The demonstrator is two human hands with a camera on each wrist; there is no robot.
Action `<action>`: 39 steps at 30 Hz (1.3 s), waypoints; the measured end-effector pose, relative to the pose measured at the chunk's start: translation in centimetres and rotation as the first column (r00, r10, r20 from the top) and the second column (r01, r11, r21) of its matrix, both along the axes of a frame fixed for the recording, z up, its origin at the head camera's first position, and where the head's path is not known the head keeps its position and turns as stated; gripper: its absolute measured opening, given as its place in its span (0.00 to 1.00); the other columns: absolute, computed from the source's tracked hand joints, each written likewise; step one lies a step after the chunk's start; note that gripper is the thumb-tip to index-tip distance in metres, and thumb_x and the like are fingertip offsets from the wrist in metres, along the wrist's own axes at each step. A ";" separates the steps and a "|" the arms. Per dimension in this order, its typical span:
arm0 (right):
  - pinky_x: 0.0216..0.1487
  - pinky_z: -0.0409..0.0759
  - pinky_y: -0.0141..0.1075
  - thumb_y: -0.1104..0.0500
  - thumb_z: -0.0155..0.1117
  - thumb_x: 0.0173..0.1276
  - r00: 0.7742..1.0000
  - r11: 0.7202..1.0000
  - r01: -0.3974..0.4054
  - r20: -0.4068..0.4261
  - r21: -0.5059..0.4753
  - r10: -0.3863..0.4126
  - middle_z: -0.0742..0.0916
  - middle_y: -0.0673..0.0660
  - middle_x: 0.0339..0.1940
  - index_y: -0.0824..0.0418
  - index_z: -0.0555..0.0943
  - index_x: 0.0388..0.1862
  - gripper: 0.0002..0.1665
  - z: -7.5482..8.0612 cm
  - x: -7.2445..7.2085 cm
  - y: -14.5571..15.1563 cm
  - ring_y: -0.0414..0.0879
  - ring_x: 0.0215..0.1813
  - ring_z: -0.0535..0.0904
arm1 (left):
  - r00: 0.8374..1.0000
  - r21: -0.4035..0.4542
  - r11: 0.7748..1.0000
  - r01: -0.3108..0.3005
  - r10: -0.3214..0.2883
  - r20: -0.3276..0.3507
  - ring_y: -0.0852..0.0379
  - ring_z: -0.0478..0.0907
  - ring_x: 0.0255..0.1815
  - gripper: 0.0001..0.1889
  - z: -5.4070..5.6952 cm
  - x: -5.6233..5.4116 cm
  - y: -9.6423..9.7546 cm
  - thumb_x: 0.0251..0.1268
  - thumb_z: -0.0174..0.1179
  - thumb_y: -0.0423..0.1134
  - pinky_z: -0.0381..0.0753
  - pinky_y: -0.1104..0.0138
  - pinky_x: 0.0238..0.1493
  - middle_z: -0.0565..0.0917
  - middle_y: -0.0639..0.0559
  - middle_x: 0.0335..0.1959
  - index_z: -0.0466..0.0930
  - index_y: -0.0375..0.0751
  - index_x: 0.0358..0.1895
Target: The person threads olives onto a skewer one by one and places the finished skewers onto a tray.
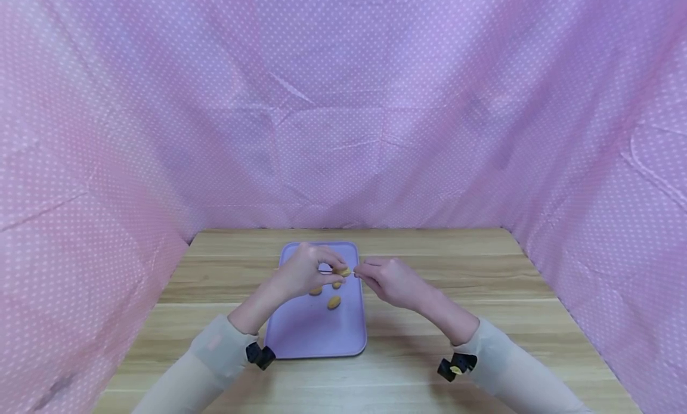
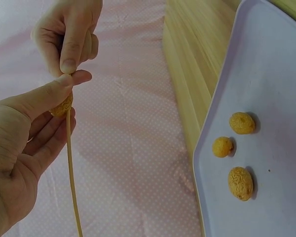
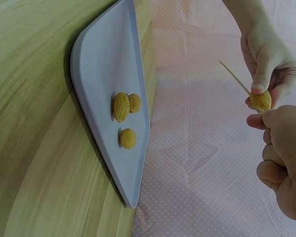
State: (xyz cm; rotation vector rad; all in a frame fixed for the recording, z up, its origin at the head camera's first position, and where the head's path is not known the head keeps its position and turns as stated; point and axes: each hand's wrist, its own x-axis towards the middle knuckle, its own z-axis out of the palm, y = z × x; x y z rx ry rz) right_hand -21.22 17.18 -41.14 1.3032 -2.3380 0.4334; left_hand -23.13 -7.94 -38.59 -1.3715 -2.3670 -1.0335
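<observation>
My left hand point(image 1: 308, 271) is over the tray and pinches a golden, wrinkled ball point(image 3: 261, 100) between thumb and fingers. A thin wooden skewer point(image 2: 71, 168) runs out past the ball, its long part on the left-hand side. Close to the ball, my right hand point(image 1: 394, 281) pinches the skewer's other end with thumb and forefinger; the fingertips hide that end. Whether the skewer goes through the ball or along it, I cannot tell. Three similar balls, including a larger oval one point(image 1: 334, 302), lie on the purple tray point(image 1: 316, 336) below.
The tray lies on a wooden table point(image 1: 445, 247), left of the middle. Pink dotted cloth point(image 1: 333, 133) hangs behind the table and along both sides. Each wrist wears a small black camera, such as the right one point(image 1: 456, 366).
</observation>
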 end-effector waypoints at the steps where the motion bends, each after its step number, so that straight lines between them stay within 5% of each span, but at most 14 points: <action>1: 0.35 0.85 0.25 0.69 0.71 0.71 1.000 1.000 -0.002 -0.003 -0.002 0.002 0.88 0.50 0.32 0.63 0.89 0.47 0.08 0.0 0.0 0.0 0.33 0.30 0.81 | 1.000 0.001 1.000 0.004 -0.004 -0.002 0.53 0.93 0.40 0.07 0.0 0.0 0.0 0.55 0.80 0.30 0.89 0.77 0.41 0.94 0.45 0.39 0.93 0.36 0.37; 8: 0.36 0.87 0.26 0.69 0.71 0.71 1.000 1.000 -0.007 -0.001 -0.015 0.007 0.90 0.51 0.34 0.65 0.89 0.46 0.07 0.0 0.0 -0.2 0.35 0.32 0.84 | 0.999 0.001 1.000 0.016 -0.016 -0.035 0.54 0.92 0.39 0.07 0.1 0.0 0.3 0.56 0.80 0.30 0.88 0.78 0.41 0.94 0.46 0.38 0.94 0.36 0.37; 16: 0.34 0.84 0.23 0.70 0.70 0.71 0.999 1.000 -0.017 0.027 0.000 0.017 0.89 0.51 0.34 0.64 0.88 0.45 0.07 -0.2 0.0 -0.4 0.34 0.31 0.82 | 1.000 0.006 1.000 0.023 -0.023 0.007 0.59 0.91 0.33 0.06 -0.2 0.2 0.3 0.57 0.80 0.30 0.91 0.71 0.36 0.94 0.45 0.39 0.94 0.36 0.37; 22: 0.32 0.82 0.25 0.67 0.69 0.74 0.996 0.999 -0.006 0.083 -0.039 0.009 0.88 0.49 0.31 0.61 0.89 0.44 0.04 -0.2 0.1 -0.4 0.33 0.30 0.78 | 1.000 -0.012 1.000 0.012 -0.012 0.016 0.60 0.91 0.33 0.08 -0.3 0.2 0.3 0.57 0.80 0.32 0.87 0.79 0.37 0.94 0.46 0.38 0.94 0.36 0.39; 28: 0.30 0.77 0.25 0.65 0.65 0.78 0.986 1.000 0.020 0.165 0.003 -0.020 0.85 0.47 0.28 0.60 0.86 0.40 0.05 0.2 0.2 0.2 0.32 0.28 0.73 | 0.998 -0.011 1.000 -0.014 0.014 0.060 0.62 0.90 0.31 0.08 -0.3 0.4 0.3 0.59 0.79 0.30 0.90 0.73 0.35 0.94 0.48 0.36 0.93 0.37 0.41; 34: 0.28 0.77 0.26 0.65 0.63 0.78 0.984 0.997 0.068 0.162 0.036 -0.073 0.89 0.48 0.29 0.59 0.85 0.42 0.05 0.7 0.1 1.5 0.32 0.25 0.76 | 0.992 -0.014 0.992 -0.126 0.125 -0.032 0.49 0.92 0.49 0.16 0.3 0.1 0.1 0.60 0.80 0.39 0.93 0.59 0.53 0.94 0.44 0.46 0.92 0.36 0.49; 39: 0.26 0.74 0.25 0.65 0.66 0.76 0.980 0.989 0.144 0.137 0.029 -0.147 0.90 0.47 0.29 0.58 0.87 0.44 0.05 1.0 0.0 3.5 0.29 0.23 0.69 | 0.954 0.055 0.956 -0.287 0.291 -0.067 0.46 0.89 0.53 0.20 0.9 -1.0 -1.7 0.59 0.80 0.44 0.89 0.53 0.60 0.93 0.45 0.48 0.92 0.39 0.52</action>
